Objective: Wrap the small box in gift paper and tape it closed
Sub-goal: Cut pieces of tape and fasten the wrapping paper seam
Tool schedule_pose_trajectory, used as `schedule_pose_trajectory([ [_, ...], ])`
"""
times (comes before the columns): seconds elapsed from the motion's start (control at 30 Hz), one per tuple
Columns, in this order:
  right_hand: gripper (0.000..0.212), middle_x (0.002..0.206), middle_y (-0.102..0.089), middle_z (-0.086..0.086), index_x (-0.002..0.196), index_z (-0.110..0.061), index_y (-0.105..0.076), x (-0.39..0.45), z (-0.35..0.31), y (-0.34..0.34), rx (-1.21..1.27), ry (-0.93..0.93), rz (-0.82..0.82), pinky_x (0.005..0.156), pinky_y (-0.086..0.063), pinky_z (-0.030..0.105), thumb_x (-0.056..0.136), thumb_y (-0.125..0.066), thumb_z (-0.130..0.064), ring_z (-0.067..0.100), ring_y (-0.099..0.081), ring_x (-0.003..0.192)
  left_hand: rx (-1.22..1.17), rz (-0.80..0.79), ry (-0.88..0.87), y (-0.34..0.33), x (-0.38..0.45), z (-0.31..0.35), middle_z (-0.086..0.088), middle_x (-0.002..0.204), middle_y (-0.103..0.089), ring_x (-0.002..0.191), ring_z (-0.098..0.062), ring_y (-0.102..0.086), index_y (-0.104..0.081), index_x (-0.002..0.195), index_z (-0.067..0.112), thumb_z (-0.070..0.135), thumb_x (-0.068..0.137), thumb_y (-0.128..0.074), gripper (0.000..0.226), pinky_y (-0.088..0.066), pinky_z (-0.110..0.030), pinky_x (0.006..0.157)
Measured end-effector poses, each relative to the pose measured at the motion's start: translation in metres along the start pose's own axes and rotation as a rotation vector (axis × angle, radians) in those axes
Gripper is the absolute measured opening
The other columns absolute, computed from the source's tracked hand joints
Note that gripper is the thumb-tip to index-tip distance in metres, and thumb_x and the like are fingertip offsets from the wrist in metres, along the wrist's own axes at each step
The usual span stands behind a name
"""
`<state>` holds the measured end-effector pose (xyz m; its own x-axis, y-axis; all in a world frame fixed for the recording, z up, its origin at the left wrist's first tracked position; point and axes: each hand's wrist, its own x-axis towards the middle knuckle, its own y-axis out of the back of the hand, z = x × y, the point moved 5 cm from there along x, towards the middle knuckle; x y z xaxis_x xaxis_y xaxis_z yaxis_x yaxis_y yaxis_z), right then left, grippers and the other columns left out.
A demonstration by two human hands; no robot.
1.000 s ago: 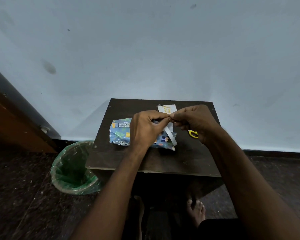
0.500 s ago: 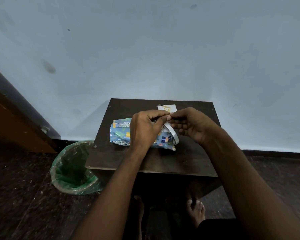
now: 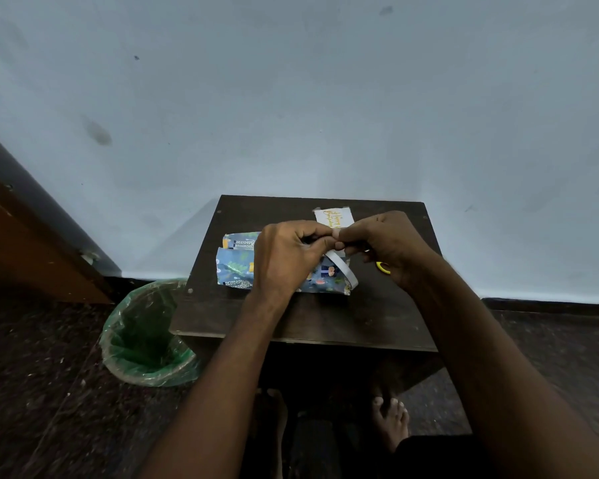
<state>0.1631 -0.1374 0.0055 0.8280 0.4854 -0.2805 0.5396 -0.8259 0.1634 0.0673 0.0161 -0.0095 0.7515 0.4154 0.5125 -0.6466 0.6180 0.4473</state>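
Observation:
A blue patterned gift paper (image 3: 234,267) lies on the small dark table (image 3: 291,319), partly folded; whether the box is under it I cannot tell. My left hand (image 3: 284,257) hovers over the paper and grips a white tape roll (image 3: 343,271), whose lower arc shows below my fingers. My right hand (image 3: 384,243) meets the left fingertip to fingertip and pinches at the roll's top. A white card (image 3: 334,216) with gold lettering lies behind both hands.
Yellow-handled scissors (image 3: 382,267) peek out beneath my right wrist. A bin with a green liner (image 3: 146,340) stands on the floor left of the table. A pale wall rises right behind the table. My bare feet are under the table's front edge.
My right hand has shifted slightly, uncovering the yellow scissors handle again. Both hands keep picking at the tape roll; the paper has not moved.

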Motion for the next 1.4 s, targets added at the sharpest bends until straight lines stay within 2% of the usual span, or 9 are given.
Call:
schedule_pose_trajectory([
  [0.3,0.028,0.062,-0.053,-0.001,0.074,-0.016,-0.057,0.014,0.003,0.014,0.051,-0.003,0.116,0.049,-0.038,0.024,0.101,-0.052,-0.017,0.014,-0.047,0.056,-0.145,0.036,0.188,0.000,0.001,-0.003,0.011,0.076,-0.079,0.072,-0.005,-0.077,-0.085,0.096,0.024,0.051,0.095,-0.075,0.028,-0.063,-0.041,0.067],
  [0.4,0.035,0.064,-0.049,0.004,0.070,-0.013,-0.056,0.018,0.007,0.019,0.008,0.034,0.228,0.041,-0.034,0.018,0.103,-0.053,-0.026,0.014,-0.043,0.053,-0.093,0.062,0.187,0.000,0.000,0.001,0.014,0.072,-0.078,0.062,0.001,-0.070,-0.084,0.085,0.022,0.047,0.100,-0.072,0.031,-0.053,-0.030,0.058],
  [0.5,0.040,0.059,-0.060,0.006,0.068,-0.006,-0.069,0.021,0.008,0.025,-0.042,0.165,0.244,0.047,-0.045,0.020,0.100,-0.068,-0.031,0.014,-0.054,0.051,-0.078,0.069,0.208,-0.001,0.001,0.001,0.017,0.072,-0.077,0.064,-0.003,-0.072,-0.084,0.086,0.023,0.052,0.101,-0.069,0.035,-0.059,-0.038,0.060],
  [0.77,0.006,0.070,-0.076,0.008,0.081,-0.009,-0.082,0.032,0.009,0.038,-0.147,0.231,0.374,0.062,-0.061,0.024,0.087,-0.082,-0.009,0.010,-0.067,0.056,-0.018,0.081,0.251,-0.004,0.004,0.001,0.019,0.071,-0.076,0.068,-0.002,-0.074,-0.084,0.085,0.027,0.054,0.099,-0.068,0.035,-0.061,-0.043,0.065],
  [0.97,0.036,0.090,-0.078,0.015,0.104,0.000,-0.078,0.056,0.010,0.047,-0.271,0.275,0.393,0.083,-0.064,0.032,0.085,-0.052,0.016,0.022,-0.077,0.084,0.002,0.094,0.276,-0.005,0.004,0.006,0.020,0.071,-0.076,0.068,0.002,-0.072,-0.084,0.084,0.026,0.050,0.101,-0.068,0.033,-0.060,-0.039,0.065],
  [1.07,0.020,0.074,-0.078,0.006,0.085,-0.010,-0.079,0.060,0.009,0.054,-0.288,0.286,0.480,0.066,-0.056,0.012,0.082,-0.066,0.005,0.013,-0.074,0.067,0.015,0.093,0.281,-0.004,0.004,0.006,0.020,0.071,-0.076,0.067,0.001,-0.072,-0.084,0.083,0.026,0.050,0.101,-0.068,0.034,-0.060,-0.039,0.064],
  [1.17,0.016,0.057,-0.069,-0.009,0.065,-0.021,-0.076,0.060,0.013,0.053,-0.346,0.308,0.562,0.062,-0.047,0.016,0.078,-0.085,-0.016,0.005,-0.066,0.057,0.018,0.081,0.298,-0.004,0.004,0.005,0.021,0.070,-0.076,0.068,0.000,-0.073,-0.083,0.083,0.025,0.049,0.101,-0.068,0.034,-0.061,-0.041,0.066],
  [1.27,0.009,0.081,-0.079,-0.002,0.085,-0.016,-0.084,0.066,0.016,0.051,-0.393,0.327,0.578,0.079,-0.050,0.022,0.089,-0.077,-0.012,0.014,-0.072,0.084,0.014,0.069,0.308,-0.005,0.006,0.005,0.021,0.070,-0.075,0.067,-0.001,-0.073,-0.083,0.082,0.025,0.049,0.101,-0.068,0.034,-0.061,-0.042,0.066],
  [1.4,0.035,0.109,-0.080,0.009,0.107,-0.011,-0.083,0.078,0.020,0.054,-0.503,0.279,0.499,0.099,-0.054,0.035,0.089,-0.059,0.007,0.027,-0.070,0.111,0.025,0.058,0.314,-0.006,0.007,0.004,0.021,0.070,-0.076,0.068,0.001,-0.073,-0.083,0.084,0.026,0.049,0.101,-0.068,0.033,-0.062,-0.042,0.066],
])
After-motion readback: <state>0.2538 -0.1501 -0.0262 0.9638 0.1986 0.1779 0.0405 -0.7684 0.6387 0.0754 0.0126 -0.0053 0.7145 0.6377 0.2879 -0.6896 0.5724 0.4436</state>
